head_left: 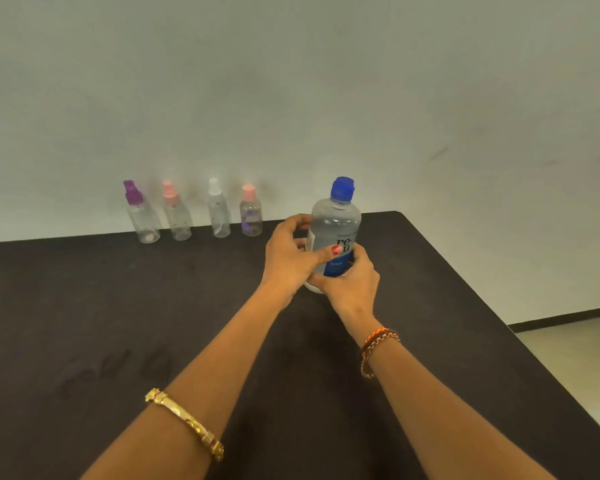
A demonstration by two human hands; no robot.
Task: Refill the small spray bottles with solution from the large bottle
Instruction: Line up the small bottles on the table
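toward the back right of the dark table [118, 306], near its far edge, the large bottle [335, 237] is stood upright, with its blue cap [342, 188] in place. clear liquid is seen through its upper body, and a blue and white label is wrapped around its lower half. the bottle is gripped by both hands. the left hand [290, 258] is curled around the bottle's left side, with the fingers wrapped behind it and the thumb, its nail painted red, laid across the front of the label. the right hand [352, 278] is closed around the lower right of the bottle, its fingers bent against the label; the bottle's base is partly hidden by it.

to the left of the large bottle, a row of four small clear bottles is lined up along the table's far edge, against the pale wall. nearest the large bottle is one with a pink cap [251, 216], then a white-topped spray bottle [218, 211], then a pink-topped spray bottle [177, 213], and farthest left a purple-topped spray bottle [141, 214]. all four are upright and set apart from one another; how full they are cannot be told.

a gold bangle [187, 422] is worn on the left forearm, and braided orange and brown bands [378, 344] on the right wrist.
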